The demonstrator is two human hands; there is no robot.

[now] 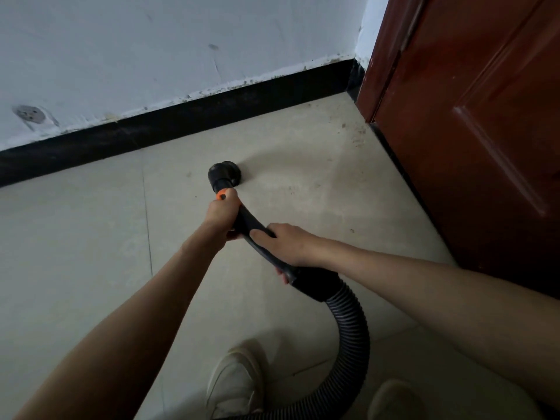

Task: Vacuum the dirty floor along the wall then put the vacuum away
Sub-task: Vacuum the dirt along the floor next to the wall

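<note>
1. The vacuum nozzle [225,174], a round black head, sits on the pale tiled floor [91,237] near the black skirting board [181,122], apart from it and not touching it.
2. Behind the nozzle a short orange collar [221,195] joins it to the curved black handle tube [247,224], which runs back toward the person.
3. The left hand [221,215] grips the tube just behind the orange collar, fingers wrapped around it.
4. The right hand [288,245] holds the tube farther back, fingers curled over the top and the thumb under it, near the thick cuff where the hose begins.
5. The ribbed grey hose [354,328] loops from that cuff down and back, passing between the two shoes toward the lower edge of the view.
6. A white shoe [233,383] stands on the tile below the arms; a second shoe [394,401] shows blurred at the lower right.
7. Specks of dirt [348,128] lie on the floor in the corner by the reddish-brown door [469,116].
8. The white wall [151,50] above the skirting is scuffed, with a round grey mark [30,114] at the left.
</note>
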